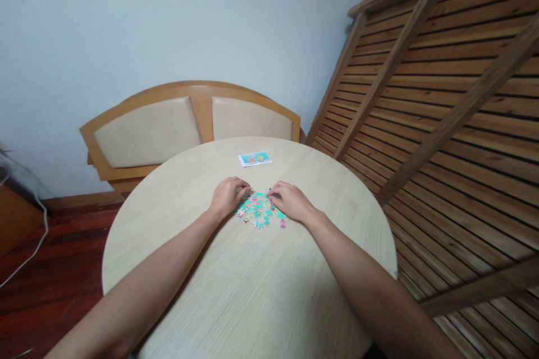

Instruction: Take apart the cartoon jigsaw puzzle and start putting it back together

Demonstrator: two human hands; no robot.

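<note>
A loose pile of small jigsaw puzzle pieces (260, 213), mostly turquoise with some pink and yellow, lies spread on the round table (248, 280). At the pile's left far edge, my left hand (228, 195) is closed, thumb and fingers pinched on what looks like a puzzle piece (251, 188). Opposite it, my right hand (291, 200) is curled over the right side of the pile, its fingertips together at a small dark-looking puzzle piece (270, 189). Fingers partly cover both pieces. Beyond the hands lies a picture card (255, 159) with a turquoise cartoon scene.
A padded wooden headboard (201, 90) stands behind the table against the wall. On the right, a large slatted wooden frame (421, 95) leans close to the table's edge. A white cable (42, 230) hangs down to the dark red floor at left.
</note>
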